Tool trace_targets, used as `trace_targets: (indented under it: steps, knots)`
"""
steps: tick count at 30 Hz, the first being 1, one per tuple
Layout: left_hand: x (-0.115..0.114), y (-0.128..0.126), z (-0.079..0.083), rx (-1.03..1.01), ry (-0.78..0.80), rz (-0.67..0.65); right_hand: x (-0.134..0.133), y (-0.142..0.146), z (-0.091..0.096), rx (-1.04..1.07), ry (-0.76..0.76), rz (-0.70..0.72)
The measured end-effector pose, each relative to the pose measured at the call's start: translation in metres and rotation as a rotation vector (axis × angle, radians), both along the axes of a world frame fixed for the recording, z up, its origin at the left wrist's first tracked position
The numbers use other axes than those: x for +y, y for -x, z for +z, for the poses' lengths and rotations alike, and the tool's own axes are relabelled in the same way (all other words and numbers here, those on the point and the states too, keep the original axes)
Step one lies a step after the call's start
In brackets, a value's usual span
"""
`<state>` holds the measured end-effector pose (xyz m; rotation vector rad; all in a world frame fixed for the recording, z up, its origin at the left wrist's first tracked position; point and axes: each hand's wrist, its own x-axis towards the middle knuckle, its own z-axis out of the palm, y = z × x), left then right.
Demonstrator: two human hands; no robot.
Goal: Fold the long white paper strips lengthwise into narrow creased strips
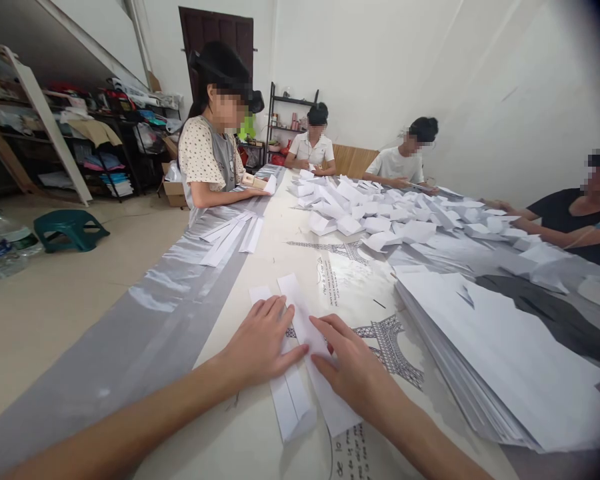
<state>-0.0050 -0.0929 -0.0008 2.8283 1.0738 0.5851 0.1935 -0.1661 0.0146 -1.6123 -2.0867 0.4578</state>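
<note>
Two paper strips (327, 390) lie left of the stack (485, 347) on the tabletop (280, 247), left hand (265, 340) flat across them, grip spread; right hand's (354, 367) fingertips on the stack-side strip, grip apart.

a green plastic stool (72, 229) stands on the pale floor (135, 240), near clear plastic bottles (3, 243). behind it, cluttered shelves (30, 138) carry folded blue cloths (105, 162), and a cardboard box (175, 194) sits near them. a dark door (220, 30) is set in the white wall (370, 67); to its right stands a black rack (294, 101).
</note>
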Motion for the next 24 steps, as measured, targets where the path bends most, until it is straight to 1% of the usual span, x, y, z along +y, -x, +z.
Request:
trace_targets:
  steps: [3,5,10,12,18,22,24]
  knots:
    - [0.000,0.000,0.001,0.000,0.000,-0.009,-0.001,0.001,-0.005,0.024,-0.076,0.052]
    - [0.000,0.000,0.001,-0.006,-0.002,-0.013,-0.001,0.002,-0.006,0.056,-0.077,0.070]
    - [0.000,0.000,-0.001,0.016,-0.005,-0.011,-0.002,0.002,0.004,0.197,0.113,0.082]
    - [0.000,0.000,-0.002,0.009,-0.006,-0.012,-0.002,0.003,0.008,0.260,0.160,0.081]
    - [0.002,0.001,-0.002,0.024,-0.018,-0.014,0.000,0.003,0.008,0.392,0.251,0.020]
    - [0.000,0.000,0.001,0.059,-0.039,-0.015,0.003,0.005,0.008,0.411,0.283,0.001]
    - [-0.002,-0.002,0.001,0.062,-0.075,-0.021,0.004,0.005,0.006,0.398,0.278,-0.002]
